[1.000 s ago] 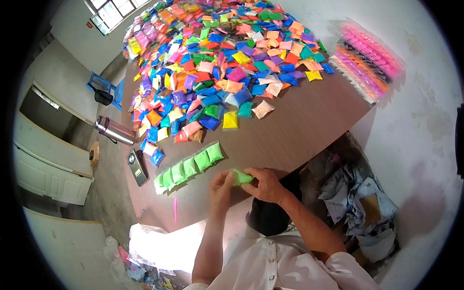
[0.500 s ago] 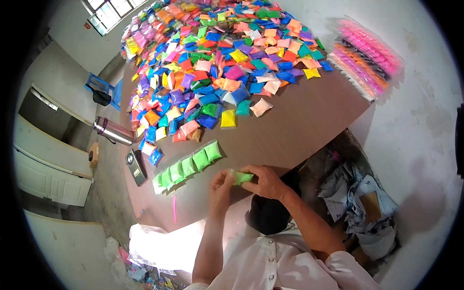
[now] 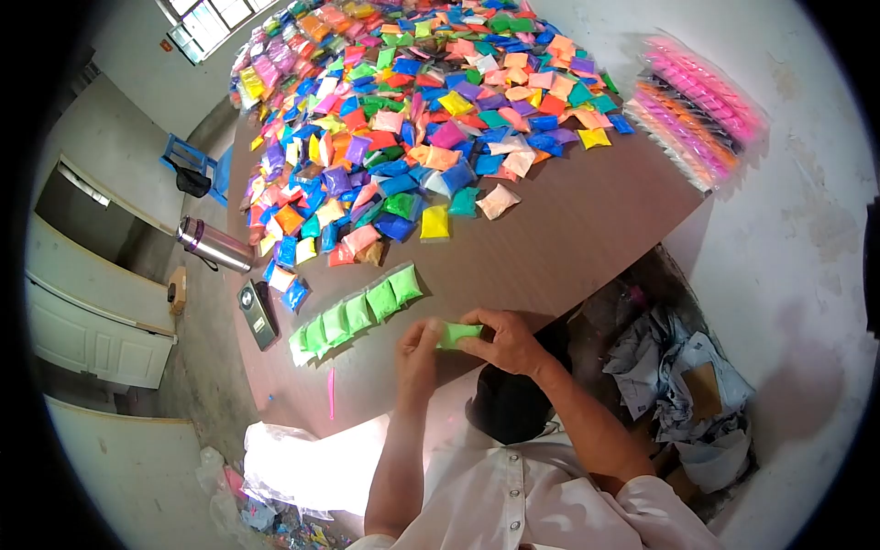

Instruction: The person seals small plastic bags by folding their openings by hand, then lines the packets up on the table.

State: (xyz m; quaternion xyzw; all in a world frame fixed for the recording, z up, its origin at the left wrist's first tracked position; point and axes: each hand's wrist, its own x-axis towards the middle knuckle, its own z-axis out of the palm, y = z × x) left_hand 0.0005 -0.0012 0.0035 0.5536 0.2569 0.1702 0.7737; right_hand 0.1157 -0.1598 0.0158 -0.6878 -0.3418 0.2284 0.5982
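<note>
Between my two hands, at the front edge of the table, is a small light-green packet [image 3: 456, 335]. My left hand [image 3: 419, 351] pinches its left end between thumb and fingers. My right hand [image 3: 504, 343] grips the other end, with thumb and index finger around it. Just beyond and to the left lies a joined strip of light-green packets [image 3: 356, 314], flat on the table and apart from both hands. A thin pink strip [image 3: 331, 394] lies nearer the edge, left of my left hand.
A big heap of colourful packets [image 3: 394, 137] covers the far part of the brown table [image 3: 587, 234]. On the left are a phone [image 3: 258, 316] and a steel flask [image 3: 214, 245]. Long bagged pink and orange packs [image 3: 692, 110] lie by the wall. Crumpled paper [image 3: 678, 385] lies below right.
Both hands stay in nearly the same place, still on the green packet. The fingers of my right hand have shifted slightly, and the packet has tilted a little between them.
</note>
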